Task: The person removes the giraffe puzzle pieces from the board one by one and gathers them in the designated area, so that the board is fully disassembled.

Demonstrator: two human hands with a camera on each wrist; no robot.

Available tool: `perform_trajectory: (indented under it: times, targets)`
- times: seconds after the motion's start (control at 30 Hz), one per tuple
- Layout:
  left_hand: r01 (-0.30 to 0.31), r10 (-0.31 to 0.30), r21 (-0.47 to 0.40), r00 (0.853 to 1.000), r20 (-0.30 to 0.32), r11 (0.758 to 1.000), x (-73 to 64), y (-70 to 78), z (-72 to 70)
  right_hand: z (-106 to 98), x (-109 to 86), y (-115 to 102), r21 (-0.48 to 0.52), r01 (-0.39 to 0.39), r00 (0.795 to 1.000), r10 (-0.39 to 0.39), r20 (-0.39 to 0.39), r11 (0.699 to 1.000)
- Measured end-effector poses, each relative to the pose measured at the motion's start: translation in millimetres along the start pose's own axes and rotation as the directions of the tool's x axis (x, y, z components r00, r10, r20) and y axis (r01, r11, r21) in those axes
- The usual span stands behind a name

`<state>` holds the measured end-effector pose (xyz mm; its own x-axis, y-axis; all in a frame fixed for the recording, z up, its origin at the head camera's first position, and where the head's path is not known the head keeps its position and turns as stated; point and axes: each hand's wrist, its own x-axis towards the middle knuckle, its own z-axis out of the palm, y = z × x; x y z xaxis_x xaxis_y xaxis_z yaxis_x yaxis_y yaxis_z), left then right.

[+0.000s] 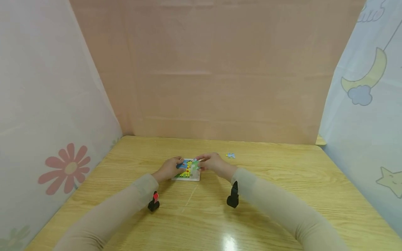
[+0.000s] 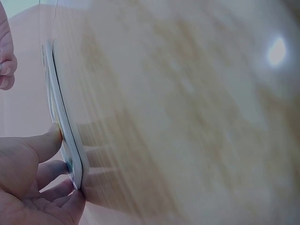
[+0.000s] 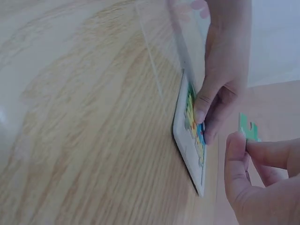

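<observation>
A jigsaw puzzle board (image 1: 190, 179) with a pale frame and a yellow giraffe picture lies on the table. My left hand (image 1: 168, 169) grips its left side, with the thumb on the picture and the fingers along the edge. Pinched between the thumb and index finger of my right hand (image 3: 267, 171) is a green puzzle piece (image 3: 248, 130). In the head view my right hand is over the board's right side and partly hides it. A part of the board at the right shows bare grey.
One loose light blue puzzle piece (image 1: 230, 155) with a yellow bit lies on the wooden table (image 1: 267, 195), beyond my right hand. A brown sheet (image 1: 213, 76) hangs behind the table, with pale patterned sheets at both sides. Dark camera mounts sit at both wrists.
</observation>
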<state>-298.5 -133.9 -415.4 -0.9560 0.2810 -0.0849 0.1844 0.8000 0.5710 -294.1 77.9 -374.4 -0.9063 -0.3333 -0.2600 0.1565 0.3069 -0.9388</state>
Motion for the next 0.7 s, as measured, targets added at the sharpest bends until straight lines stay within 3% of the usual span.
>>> perform_trajectory:
  times: [0.23,0.37,0.7]
  targets:
    - [-0.012,0.012,0.015,1.0,-0.005,1.0,1.1,-2.6,0.4,-11.7,3.7,-1.9,0.046,-0.032,0.999,0.034,-0.042,0.998]
    - [-0.02,0.02,0.02,1.0,-0.008,1.0,2.7,-4.1,1.9,-21.1,3.5,-2.0,0.107,-0.02,0.998,0.027,-0.06,0.994]
    - [0.002,-0.002,-0.001,1.0,-0.012,1.0,-0.2,-2.3,1.7,-52.3,-1.2,1.6,0.126,0.001,0.994,0.013,-0.106,0.992]
